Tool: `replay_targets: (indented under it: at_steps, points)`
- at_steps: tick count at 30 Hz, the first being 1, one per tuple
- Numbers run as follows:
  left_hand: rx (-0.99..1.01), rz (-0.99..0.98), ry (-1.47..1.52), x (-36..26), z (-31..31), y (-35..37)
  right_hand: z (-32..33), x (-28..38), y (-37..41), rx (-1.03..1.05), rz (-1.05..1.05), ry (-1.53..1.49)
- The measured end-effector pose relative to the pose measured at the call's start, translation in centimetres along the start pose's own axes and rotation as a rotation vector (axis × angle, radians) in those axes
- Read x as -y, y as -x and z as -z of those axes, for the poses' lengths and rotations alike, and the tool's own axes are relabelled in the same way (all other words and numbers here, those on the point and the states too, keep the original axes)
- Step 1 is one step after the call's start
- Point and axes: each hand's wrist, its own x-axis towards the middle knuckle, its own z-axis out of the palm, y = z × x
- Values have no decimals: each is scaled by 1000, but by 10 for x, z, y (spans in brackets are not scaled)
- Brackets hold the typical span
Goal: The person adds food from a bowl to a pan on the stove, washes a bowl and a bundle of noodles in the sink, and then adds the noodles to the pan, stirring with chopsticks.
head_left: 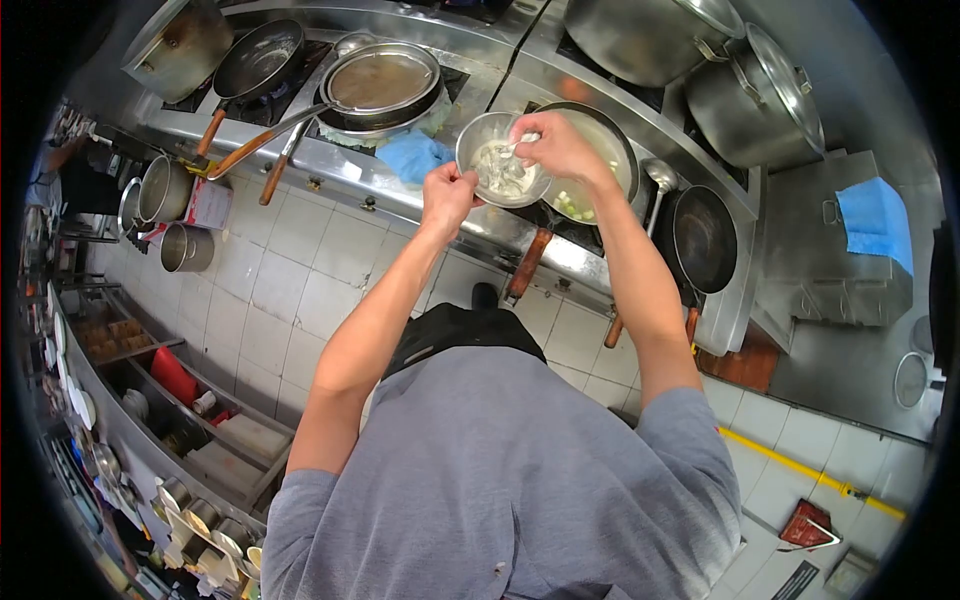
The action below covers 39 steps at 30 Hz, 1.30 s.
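Observation:
My left hand (449,203) grips the near left edge of a clear bowl (468,143), fingers closed on it. Inside lie pale pieces (503,176) in a whitish coating; their kind I cannot make out. Over the bowl's right side, my right hand (558,147) pinches a whitish coated piece (526,141) between its fingertips. Partly behind the bowl and my right hand sits a wide frying pan (612,135) on the stove. It holds pale liquid and several light green and white chunks (573,203). Its wooden handle (529,264) points toward me.
A blue cloth (414,156) lies on the stove's front ledge, left of the bowl. Further left are a strainer (383,78) over a pan and a black frying pan (258,60). To the right are a ladle (658,180) and a dark pan (702,238). Large pots (755,100) stand behind.

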Motion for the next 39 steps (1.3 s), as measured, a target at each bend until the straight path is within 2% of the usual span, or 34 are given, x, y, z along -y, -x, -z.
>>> replay_targets:
  at_steps: [4, 9, 17, 24, 27, 30, 39]
  points:
    - [-10, 9, 35, -2, -2, 0, 32, 7, 10, -66, 27, -61]
    - [-18, -3, 27, 8, 11, -11, 71, -8, 32, -262, -29, 125]
    - [-27, -6, 28, 9, 19, -17, 84, -169, 39, -202, -285, 139]
    - [-60, -1, 26, -2, 18, -9, 106, -172, 45, -290, -430, 391]
    - [-68, -2, 6, 2, 23, -13, 116, -183, 39, -347, -449, 373]
    - [-84, -6, -5, 5, 25, -15, 127, -180, 37, -319, -504, 373]
    - [-130, 6, -26, 0, 29, -10, 145, -195, 13, -414, -436, 508]
